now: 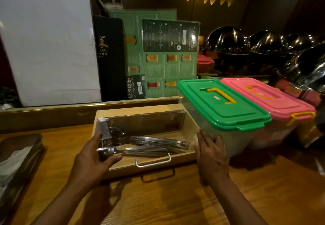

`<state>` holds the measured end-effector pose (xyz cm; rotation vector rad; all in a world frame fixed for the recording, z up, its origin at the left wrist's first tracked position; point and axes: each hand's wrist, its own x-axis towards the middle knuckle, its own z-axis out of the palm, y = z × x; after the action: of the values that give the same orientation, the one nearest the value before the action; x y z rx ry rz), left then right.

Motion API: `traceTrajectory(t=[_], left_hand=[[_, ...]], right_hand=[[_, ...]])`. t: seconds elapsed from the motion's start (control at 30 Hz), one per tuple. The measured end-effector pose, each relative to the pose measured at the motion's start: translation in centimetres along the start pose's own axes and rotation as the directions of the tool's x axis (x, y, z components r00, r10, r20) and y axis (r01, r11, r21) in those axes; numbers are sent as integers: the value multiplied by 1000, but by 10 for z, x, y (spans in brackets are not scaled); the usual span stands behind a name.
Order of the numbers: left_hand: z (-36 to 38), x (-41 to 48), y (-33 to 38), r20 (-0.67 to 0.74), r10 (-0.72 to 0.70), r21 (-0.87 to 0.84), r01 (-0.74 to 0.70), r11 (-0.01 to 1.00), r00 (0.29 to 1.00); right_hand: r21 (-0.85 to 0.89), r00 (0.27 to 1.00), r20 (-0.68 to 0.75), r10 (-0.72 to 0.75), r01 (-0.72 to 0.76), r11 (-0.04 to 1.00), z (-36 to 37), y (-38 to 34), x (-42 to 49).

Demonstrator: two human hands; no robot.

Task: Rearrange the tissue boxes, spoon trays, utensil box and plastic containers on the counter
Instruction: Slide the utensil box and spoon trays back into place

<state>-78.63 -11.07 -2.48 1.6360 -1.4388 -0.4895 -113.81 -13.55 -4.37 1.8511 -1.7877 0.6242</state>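
A wooden utensil box (133, 112) with a clear lid and a metal handle sits mid-counter, holding several steel spoons (140, 145). My left hand (93, 159) grips its left front corner, thumb on the lid. My right hand (211, 156) lies flat against its right end, fingers apart, next to a clear plastic container with a green lid (223, 105). A second container with a pink lid (267, 94) stands touching it on the right. A metal tissue box (19, 156) with white tissue showing lies at the far left.
Green menu cards (163, 56), a black menu folder (110, 57) and a white board (47, 47) lean against the back ledge. Shiny chafing-dish domes (230, 40) fill the right background. Bare wooden counter (167, 200) stretches in front of the box.
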Motion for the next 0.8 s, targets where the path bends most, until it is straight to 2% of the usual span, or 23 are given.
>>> traceTrajectory(t=[0.37,0.57,0.8], left_hand=[[2,-6,4,-15,11,8,-11,1000,1000],[-1,-5,5,1,-16,-24,16,1000,1000],[-7,-6,4,33,37,-40,-36,999,999]], right_hand=[[-54,996,42,78,-76,996,-1,-10,2],[-23,999,16,40,-40,999,-5,-2,-1],[79,994,51,92,-96,992,-9,-11,0]])
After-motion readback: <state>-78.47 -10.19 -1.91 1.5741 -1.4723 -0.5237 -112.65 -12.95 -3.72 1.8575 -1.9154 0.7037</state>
